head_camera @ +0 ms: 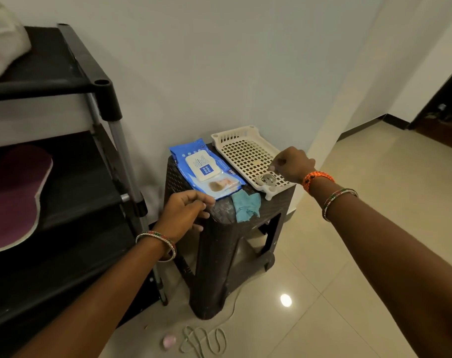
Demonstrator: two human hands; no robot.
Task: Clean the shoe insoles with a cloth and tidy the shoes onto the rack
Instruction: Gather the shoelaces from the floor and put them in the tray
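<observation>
Two bare hands reaching over a dark woven-pattern stool (227, 228) beside a black shoe rack (64, 81). Left hand (186, 213) hovering at the stool's near-left corner, fingers loosely curled, gripping nothing. Right hand (290, 164) above the near end of a cream lattice tray (245, 153), fingertips drawn together as if pinching; whether anything sits between them, impossible to tell. Teal cloth (247, 205) crumpled at the stool's near edge, long axis running from the stool top toward the viewer, lower end drooping over the rim, between the two hands and touched by neither. Blue wipes pack (207, 169) lying flat just behind the cloth, long axis angled from far left to near right, parallel to the tray alongside it. Purple insole (15, 197) resting on a middle rack shelf, far left, rounded end pointing up and away. Open tiled floor (362, 254) to the right of the stool; white cord (204, 342) and small pink object (169, 341) on the floor near its base.
</observation>
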